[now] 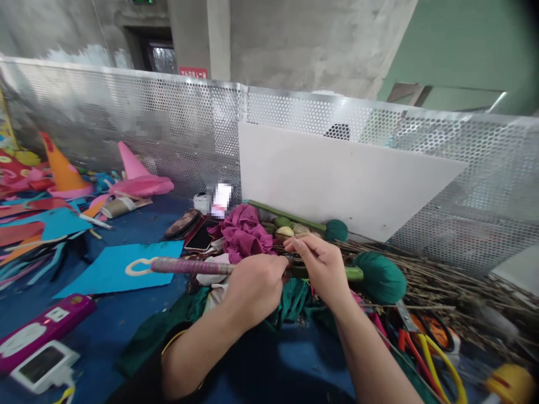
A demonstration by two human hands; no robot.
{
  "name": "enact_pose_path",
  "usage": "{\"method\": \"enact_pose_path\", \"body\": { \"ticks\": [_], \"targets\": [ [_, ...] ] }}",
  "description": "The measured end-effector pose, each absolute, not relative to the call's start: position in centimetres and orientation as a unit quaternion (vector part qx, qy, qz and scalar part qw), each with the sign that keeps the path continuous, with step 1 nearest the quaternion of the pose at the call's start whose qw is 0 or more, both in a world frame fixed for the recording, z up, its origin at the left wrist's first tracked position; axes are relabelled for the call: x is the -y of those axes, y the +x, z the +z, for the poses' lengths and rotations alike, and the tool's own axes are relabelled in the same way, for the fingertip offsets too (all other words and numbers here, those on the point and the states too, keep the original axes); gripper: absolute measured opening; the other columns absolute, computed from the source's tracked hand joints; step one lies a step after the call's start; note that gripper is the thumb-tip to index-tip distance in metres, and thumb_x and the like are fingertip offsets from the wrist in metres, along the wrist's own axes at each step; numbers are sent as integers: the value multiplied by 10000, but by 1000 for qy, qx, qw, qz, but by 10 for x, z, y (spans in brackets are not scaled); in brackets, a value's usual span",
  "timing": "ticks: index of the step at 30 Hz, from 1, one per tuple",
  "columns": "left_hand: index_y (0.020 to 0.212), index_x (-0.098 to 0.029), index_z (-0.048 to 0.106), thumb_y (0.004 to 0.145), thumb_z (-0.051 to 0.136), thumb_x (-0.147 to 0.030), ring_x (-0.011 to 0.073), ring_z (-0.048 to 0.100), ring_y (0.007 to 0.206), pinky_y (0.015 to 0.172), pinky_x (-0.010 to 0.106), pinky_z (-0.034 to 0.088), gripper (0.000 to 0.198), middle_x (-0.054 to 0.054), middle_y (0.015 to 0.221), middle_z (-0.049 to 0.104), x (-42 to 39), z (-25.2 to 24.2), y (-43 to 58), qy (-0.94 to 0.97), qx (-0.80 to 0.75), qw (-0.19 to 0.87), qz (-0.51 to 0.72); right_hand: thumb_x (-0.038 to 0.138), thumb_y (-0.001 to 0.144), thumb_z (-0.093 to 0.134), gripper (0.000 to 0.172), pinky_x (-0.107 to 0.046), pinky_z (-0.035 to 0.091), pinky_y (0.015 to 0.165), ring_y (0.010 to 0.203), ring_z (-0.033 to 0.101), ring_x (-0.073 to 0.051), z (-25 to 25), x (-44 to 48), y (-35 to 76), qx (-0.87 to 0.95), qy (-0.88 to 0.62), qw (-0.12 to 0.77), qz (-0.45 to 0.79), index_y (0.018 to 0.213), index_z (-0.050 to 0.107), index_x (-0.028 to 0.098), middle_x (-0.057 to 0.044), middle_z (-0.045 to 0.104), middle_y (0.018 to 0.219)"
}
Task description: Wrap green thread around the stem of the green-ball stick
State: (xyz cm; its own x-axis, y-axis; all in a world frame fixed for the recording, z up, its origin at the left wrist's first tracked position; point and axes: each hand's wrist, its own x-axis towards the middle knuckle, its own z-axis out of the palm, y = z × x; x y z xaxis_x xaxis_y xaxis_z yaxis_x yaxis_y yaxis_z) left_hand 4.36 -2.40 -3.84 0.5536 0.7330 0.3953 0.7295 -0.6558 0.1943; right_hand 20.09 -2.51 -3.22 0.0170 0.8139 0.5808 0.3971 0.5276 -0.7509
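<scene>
My left hand (256, 289) is closed around a long stick, level in front of me. The stick's left part is wound with purple and grey thread (189, 266) and ends in a cream loop (137, 267). To the right, its bare green shaft (351, 273) leads to a dark green cloth ball (381, 276). Just above the shaft, my right hand (322, 261) has thumb and fingertips pressed together; what they pinch is too small to make out. Behind the hands lies crumpled magenta cloth (246, 233). Dark green cloth (168, 322) spreads below the stick.
A blue sheet (113, 269), a purple power strip (46, 331) and felt hats (138, 174) are at left. Dry stalks (455, 292), scissors with red and yellow handles (433, 359) lie at right. A white board (337, 174) leans on perforated metal panels (189, 123) behind.
</scene>
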Motion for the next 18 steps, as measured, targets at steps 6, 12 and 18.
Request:
{"method": "enact_pose_path", "body": {
  "ticks": [6,12,18],
  "targets": [
    [1021,-164,631,879,437,-118,225,671,730,640,327,494,245,58,787,711,24,-41,46,894,-356,-63,263,272,902,539,261,-296,489,770,823,681,-200,-35,20,206,655,-497,526,219,724,712,192,-37,744,820],
    [993,-183,646,904,457,-131,199,674,783,696,303,500,216,49,847,730,22,-43,45,903,-312,-76,284,275,884,545,251,-309,488,765,790,679,-201,-37,17,207,654,-509,518,212,710,707,196,-30,747,802],
    [955,-173,672,876,498,-106,218,679,782,695,333,522,202,53,863,737,20,-46,44,906,-305,-77,282,278,881,535,255,-310,487,756,781,677,-199,-39,16,203,649,-514,514,226,707,699,191,-34,744,790]
  ]
}}
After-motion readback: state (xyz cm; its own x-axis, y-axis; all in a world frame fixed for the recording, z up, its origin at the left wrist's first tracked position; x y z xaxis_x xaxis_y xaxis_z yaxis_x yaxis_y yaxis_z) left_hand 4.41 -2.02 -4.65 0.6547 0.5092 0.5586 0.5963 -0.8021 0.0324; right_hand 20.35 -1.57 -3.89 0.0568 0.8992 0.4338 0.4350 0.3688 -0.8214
